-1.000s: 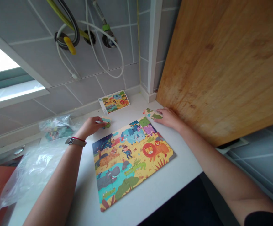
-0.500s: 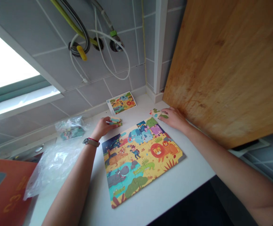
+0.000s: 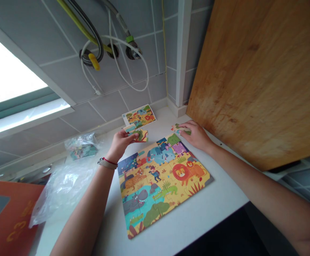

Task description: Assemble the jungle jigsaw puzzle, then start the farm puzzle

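Observation:
An animal jigsaw puzzle (image 3: 160, 185) lies on the white tabletop, mostly filled in, with a dark patch of its board showing along the upper left edge. Above that edge, my left hand (image 3: 124, 142) pinches puzzle pieces (image 3: 142, 136) with green and yellow print, lifted off the table. My right hand (image 3: 194, 135) is beyond the puzzle's far right corner, its fingers closed on colourful puzzle pieces (image 3: 176, 128) at the tabletop. Part of those pieces is hidden under the fingers.
A picture card (image 3: 141, 115) of the same scene lies by the tiled wall. Clear plastic bags (image 3: 64, 185), one with contents, and an orange box (image 3: 13, 213) are on the left. A wooden panel (image 3: 256, 78) stands on the right. Hoses and a white cable (image 3: 146, 67) hang above.
My left hand has risen slightly and turned, bringing the pieces up and to the right so their green print shows. My right hand has shifted only a little on its pieces.

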